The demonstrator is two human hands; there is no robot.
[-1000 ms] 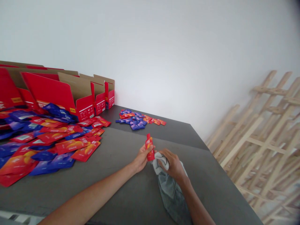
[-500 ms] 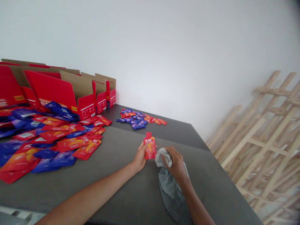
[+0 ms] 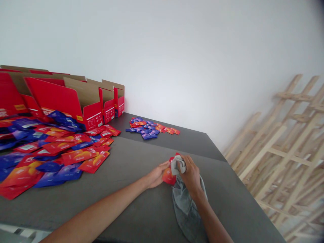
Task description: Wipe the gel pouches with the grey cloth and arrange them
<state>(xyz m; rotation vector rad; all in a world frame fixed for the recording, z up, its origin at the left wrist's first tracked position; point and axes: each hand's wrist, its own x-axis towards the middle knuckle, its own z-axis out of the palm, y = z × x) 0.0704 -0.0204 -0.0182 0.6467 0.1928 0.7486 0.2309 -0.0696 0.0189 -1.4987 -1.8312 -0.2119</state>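
Observation:
A red and orange pouch [image 3: 168, 176] is pinched at its left edge by my left hand [image 3: 157, 174], held above the grey table. My right hand [image 3: 190, 172] is closed on a grey cloth [image 3: 186, 206], whose bunched upper end lies against the pouch's right side and top. The rest of the cloth hangs down below my right wrist toward the table's near side. The cloth and fingers cover part of the pouch.
Red and blue pouches [image 3: 76, 153] lie heaped at the left, in front of open red cartons [image 3: 93, 114]. A smaller pouch pile [image 3: 148, 128] is near the wall. Wooden slatted frames [image 3: 283, 155] lean beyond the right edge of the table [image 3: 131, 209].
The pouch has moved right and tilted in my left hand, and its other face now shows. The cloth in my right hand now meets the pouch.

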